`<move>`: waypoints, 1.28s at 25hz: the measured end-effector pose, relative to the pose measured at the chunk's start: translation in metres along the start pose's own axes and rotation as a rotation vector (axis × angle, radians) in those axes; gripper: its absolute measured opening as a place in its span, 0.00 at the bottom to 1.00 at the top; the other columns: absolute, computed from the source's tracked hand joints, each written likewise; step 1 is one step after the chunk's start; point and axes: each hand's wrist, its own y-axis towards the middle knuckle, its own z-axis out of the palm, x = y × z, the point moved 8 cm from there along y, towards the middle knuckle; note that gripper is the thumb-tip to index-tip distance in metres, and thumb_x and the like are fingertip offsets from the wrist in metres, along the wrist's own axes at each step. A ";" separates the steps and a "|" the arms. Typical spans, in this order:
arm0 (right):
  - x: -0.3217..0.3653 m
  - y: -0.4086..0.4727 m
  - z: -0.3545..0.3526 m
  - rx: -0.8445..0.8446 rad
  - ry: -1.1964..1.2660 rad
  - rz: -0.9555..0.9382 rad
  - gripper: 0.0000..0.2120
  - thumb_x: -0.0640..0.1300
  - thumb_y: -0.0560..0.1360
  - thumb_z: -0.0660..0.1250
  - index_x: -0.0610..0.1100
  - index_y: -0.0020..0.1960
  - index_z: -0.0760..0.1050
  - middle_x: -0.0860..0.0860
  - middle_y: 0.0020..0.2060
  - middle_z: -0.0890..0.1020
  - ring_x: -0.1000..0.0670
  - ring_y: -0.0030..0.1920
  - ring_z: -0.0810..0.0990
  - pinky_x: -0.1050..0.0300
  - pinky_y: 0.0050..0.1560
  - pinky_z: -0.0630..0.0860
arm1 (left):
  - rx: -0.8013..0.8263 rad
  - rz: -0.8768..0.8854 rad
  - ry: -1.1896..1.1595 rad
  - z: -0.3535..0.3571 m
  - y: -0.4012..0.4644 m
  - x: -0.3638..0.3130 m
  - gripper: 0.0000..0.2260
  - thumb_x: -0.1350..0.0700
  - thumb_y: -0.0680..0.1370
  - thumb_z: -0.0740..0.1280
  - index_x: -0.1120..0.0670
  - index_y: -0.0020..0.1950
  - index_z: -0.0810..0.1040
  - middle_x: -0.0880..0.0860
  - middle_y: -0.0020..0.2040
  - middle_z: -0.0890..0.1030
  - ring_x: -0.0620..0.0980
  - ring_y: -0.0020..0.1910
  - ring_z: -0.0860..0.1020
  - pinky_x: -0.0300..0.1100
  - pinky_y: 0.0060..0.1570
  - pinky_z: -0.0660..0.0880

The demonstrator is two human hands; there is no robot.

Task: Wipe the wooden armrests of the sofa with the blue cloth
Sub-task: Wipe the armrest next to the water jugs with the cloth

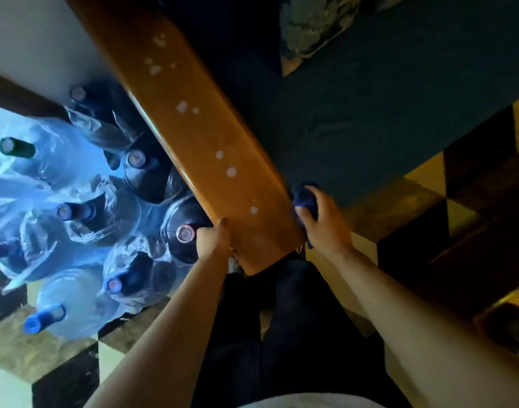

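Note:
A long wooden armrest (193, 134) runs from the upper left down to the middle of the view, with white spots scattered along its top. My left hand (214, 240) grips its left edge near the front end. My right hand (320, 219) holds the bunched blue cloth (303, 198) against the armrest's right side, next to the dark sofa seat (384, 119).
Several large blue water bottles (84, 207), some in plastic wrap, stand packed on the floor left of the armrest. A patterned cushion (314, 25) lies on the sofa at the top. Checkered floor tiles (414, 178) and dark wooden furniture (482, 240) lie to the right.

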 end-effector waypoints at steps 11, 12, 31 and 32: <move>0.129 0.211 0.096 0.082 0.148 -0.130 0.27 0.57 0.81 0.66 0.46 0.76 0.67 0.54 0.57 0.79 0.48 0.62 0.79 0.61 0.52 0.73 | -0.286 0.266 -0.263 -0.016 0.068 -0.060 0.13 0.42 0.79 0.55 0.49 0.45 0.71 0.47 0.39 0.75 0.47 0.37 0.73 0.49 0.36 0.67; 0.136 0.220 0.098 0.078 0.164 -0.110 0.27 0.57 0.81 0.66 0.46 0.75 0.67 0.56 0.53 0.78 0.49 0.59 0.79 0.63 0.48 0.73 | -0.288 0.261 -0.279 -0.016 0.072 -0.062 0.13 0.42 0.80 0.55 0.49 0.45 0.71 0.48 0.39 0.74 0.47 0.38 0.73 0.48 0.36 0.66; 0.033 -0.102 0.160 0.264 -0.873 -0.826 0.30 0.53 0.78 0.63 0.57 0.80 0.64 0.48 0.82 0.60 0.34 0.82 0.54 0.34 0.79 0.56 | 0.189 -0.043 -0.504 -0.021 0.069 -0.011 0.31 0.38 0.85 0.48 0.58 0.57 0.82 0.58 0.49 0.87 0.59 0.51 0.84 0.53 0.53 0.80; 0.041 -0.099 0.171 0.302 -0.926 -0.874 0.29 0.52 0.79 0.62 0.56 0.80 0.64 0.48 0.82 0.59 0.34 0.82 0.51 0.35 0.80 0.53 | 0.193 -0.048 -0.485 -0.024 0.069 -0.006 0.31 0.38 0.85 0.47 0.59 0.60 0.81 0.59 0.51 0.86 0.58 0.52 0.84 0.53 0.53 0.79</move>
